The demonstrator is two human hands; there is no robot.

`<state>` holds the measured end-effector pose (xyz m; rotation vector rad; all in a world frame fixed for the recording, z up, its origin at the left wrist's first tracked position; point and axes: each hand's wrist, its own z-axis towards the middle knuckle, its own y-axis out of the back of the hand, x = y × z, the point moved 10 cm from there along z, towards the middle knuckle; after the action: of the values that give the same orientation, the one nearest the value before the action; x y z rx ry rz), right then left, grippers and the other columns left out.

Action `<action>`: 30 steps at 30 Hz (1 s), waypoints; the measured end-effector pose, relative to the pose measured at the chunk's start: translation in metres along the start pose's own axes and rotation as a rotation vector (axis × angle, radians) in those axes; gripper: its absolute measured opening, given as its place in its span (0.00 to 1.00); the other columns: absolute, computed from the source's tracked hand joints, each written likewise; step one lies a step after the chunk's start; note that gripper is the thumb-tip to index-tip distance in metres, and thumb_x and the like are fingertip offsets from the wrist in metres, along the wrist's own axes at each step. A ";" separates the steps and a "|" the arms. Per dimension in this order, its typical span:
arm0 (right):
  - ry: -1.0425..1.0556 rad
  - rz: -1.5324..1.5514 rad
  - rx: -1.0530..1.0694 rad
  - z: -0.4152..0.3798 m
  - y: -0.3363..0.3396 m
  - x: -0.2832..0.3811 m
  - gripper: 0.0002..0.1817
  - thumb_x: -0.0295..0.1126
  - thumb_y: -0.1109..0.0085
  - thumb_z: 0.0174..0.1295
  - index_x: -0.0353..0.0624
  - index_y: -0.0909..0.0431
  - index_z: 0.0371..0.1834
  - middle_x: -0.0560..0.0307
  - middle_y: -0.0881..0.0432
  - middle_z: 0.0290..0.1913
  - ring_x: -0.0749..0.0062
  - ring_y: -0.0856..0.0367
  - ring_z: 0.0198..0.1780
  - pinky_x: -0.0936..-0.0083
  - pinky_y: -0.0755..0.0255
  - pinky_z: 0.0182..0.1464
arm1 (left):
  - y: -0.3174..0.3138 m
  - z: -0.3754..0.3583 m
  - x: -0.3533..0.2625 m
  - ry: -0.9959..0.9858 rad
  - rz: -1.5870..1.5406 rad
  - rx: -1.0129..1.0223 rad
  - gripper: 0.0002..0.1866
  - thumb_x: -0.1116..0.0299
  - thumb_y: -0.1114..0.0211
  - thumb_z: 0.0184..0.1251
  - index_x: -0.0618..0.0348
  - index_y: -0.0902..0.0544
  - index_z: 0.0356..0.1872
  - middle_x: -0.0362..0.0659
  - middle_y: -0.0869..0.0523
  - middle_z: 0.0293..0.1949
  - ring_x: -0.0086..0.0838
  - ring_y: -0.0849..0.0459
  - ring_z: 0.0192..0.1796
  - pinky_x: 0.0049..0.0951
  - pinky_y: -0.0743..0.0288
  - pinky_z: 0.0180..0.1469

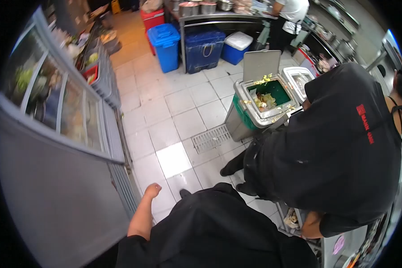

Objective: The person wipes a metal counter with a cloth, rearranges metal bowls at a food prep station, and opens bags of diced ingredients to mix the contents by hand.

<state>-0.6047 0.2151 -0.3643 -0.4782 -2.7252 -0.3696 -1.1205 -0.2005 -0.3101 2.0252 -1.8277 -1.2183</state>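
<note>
The left hand [153, 190] hangs over the tiled floor [178, 120] beside the glass-fronted cabinet [58, 94], fingers curled together, with nothing visible in them. The right hand is out of sight, its grip impossible to tell. To the right, an open bin [263, 100] holding food scraps stands near a co-worker in black [330, 143].

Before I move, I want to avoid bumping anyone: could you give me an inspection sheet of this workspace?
Surface: pale floor tiles, with a drain grate set in.
Things: glass-fronted cabinet, nearest the left hand.
Clutter: food scraps inside the open bin and on its rim.
Hands: left loosely curled, nothing seen in it; right not in view.
Cables: nothing seen.
Surroundings: co-worker in a dark shirt close on the right; person in a white shirt farther off.
</note>
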 end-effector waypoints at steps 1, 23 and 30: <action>0.005 0.061 -0.021 -0.002 -0.008 0.017 0.13 0.41 0.46 0.65 0.44 0.18 0.38 0.55 0.20 0.29 0.65 0.22 0.26 0.61 0.23 0.25 | 0.035 0.030 -0.024 -0.025 0.030 0.003 0.18 0.53 0.36 0.65 0.56 0.12 0.44 0.53 0.10 0.44 0.46 0.13 0.49 0.42 0.21 0.54; 0.207 0.393 -0.140 0.180 0.054 0.589 0.21 0.41 0.43 0.69 0.42 0.22 0.60 0.58 0.14 0.44 0.77 0.16 0.39 0.76 0.23 0.35 | 0.286 0.318 -0.158 0.022 0.368 0.373 0.20 0.50 0.39 0.64 0.58 0.11 0.37 0.53 0.10 0.39 0.48 0.12 0.46 0.47 0.20 0.50; 0.452 0.421 -0.144 0.151 0.147 0.801 0.21 0.41 0.45 0.74 0.43 0.25 0.64 0.60 0.15 0.45 0.78 0.17 0.41 0.77 0.22 0.41 | 0.331 0.528 -0.311 -0.081 0.416 0.461 0.20 0.50 0.38 0.64 0.57 0.11 0.38 0.52 0.10 0.41 0.48 0.12 0.47 0.46 0.20 0.51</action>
<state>-1.3012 0.6193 -0.1695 -0.8684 -2.1066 -0.4905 -1.6893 0.2012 -0.3171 1.6545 -2.5918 -0.8270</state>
